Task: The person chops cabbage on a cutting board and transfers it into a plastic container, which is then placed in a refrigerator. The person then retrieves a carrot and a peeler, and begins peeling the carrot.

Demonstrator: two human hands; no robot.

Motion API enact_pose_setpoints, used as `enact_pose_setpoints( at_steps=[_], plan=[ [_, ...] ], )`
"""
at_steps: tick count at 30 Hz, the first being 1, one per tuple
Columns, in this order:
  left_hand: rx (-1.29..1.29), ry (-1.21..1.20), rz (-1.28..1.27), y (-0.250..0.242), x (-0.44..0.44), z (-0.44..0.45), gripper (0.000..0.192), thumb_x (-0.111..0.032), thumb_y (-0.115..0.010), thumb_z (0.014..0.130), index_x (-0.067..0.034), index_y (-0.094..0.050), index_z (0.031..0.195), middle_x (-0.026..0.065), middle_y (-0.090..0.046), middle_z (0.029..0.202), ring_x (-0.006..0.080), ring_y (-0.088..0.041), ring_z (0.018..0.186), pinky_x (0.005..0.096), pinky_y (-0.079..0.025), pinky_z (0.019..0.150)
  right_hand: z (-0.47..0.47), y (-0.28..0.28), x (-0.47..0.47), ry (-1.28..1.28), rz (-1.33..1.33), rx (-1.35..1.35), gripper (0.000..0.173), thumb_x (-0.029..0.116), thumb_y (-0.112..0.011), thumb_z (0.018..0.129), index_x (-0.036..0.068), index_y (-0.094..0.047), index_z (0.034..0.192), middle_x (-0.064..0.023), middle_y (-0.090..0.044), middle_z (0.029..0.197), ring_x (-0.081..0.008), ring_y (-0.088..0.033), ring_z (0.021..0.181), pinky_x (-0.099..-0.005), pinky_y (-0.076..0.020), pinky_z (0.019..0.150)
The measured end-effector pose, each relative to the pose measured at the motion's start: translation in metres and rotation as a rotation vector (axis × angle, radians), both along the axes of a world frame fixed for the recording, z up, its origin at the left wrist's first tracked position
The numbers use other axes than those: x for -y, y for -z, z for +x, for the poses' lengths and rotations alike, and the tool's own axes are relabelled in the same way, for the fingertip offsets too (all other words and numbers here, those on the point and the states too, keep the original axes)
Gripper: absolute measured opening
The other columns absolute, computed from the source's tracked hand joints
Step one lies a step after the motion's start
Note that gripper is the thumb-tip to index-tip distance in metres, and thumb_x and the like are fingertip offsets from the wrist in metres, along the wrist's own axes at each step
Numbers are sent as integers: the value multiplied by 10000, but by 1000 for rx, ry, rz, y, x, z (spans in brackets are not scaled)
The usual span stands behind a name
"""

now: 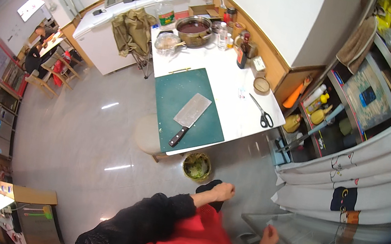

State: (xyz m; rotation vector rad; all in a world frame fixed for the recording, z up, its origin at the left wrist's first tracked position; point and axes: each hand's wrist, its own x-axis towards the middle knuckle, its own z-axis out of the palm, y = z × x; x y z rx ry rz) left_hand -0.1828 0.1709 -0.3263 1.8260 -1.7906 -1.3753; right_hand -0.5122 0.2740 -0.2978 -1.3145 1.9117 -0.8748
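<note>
My left hand (223, 192) is held in front of the red apron (197, 236), with its fingers curled and the palm hidden. A waste bin (197, 166) with leafy green scraps stands on the floor just beyond it. My right hand (269, 239), a bracelet on its wrist, is raised beside a glass-topped case (314, 242). Its fingertips are drawn together; a small pale spot shows at them, too blurred to name. Farther ahead, a cleaver (193, 110) with a black handle lies on a green cutting board (168, 99), out of reach of both hands.
The white table (231, 85) also bears black-handled scissors (264, 115), a metal pot (193, 32) of dark contents, a bagged bowl (168, 44) and a dark sauce bottle (243, 51). A stool (146, 133) sits partly under it. Shelves (349, 107) and a cat-print curtain (346, 178) flank the right.
</note>
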Motion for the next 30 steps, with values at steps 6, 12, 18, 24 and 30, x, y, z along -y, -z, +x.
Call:
enact_pose_setpoints(
  at_steps=[6,12,18,24,30],
  plan=[
    [161,-195,-171,-5,34,65,284,-222,-563,903,-52,-681,1097,228,-672,1095,408,-638,1056,496,-517,923,5,33,34,-39,48,150,215,45,-664,879,-27,-680,1081,-76,-686,897,-150,-646,794,-303,-541,738],
    [285,-239,-313,-7,135,90,311,-150,-603,875,-25,-617,1159,200,-604,1234,400,-573,1158,493,-494,956,47,28,122,-170,139,111,258,102,-681,863,-13,-696,1093,-107,-721,902,-156,-665,800,-305,-535,746],
    [500,-194,-387,49,298,119,578,-181,-620,884,-47,-458,1423,189,-404,1514,384,-389,1391,555,-366,1098,105,13,259,-370,224,35,286,141,-676,889,-7,-680,1133,-129,-726,934,-187,-697,866,-317,-542,789],
    [674,-71,-321,88,419,144,561,-148,-473,942,-30,-393,1485,131,-312,1601,343,-252,1489,588,-207,1179,162,20,383,-496,343,-32,356,141,-659,902,10,-618,1231,-168,-689,1058,-288,-680,971,-381,-531,854],
    [548,-163,-353,69,503,168,524,-106,-528,916,-9,-446,1424,160,-384,1546,354,-326,1445,584,-266,1151,219,56,456,-603,87,-335,474,102,-662,869,3,-524,1312,-199,-584,1206,-363,-557,1128,-445,-473,957]
  ],
)
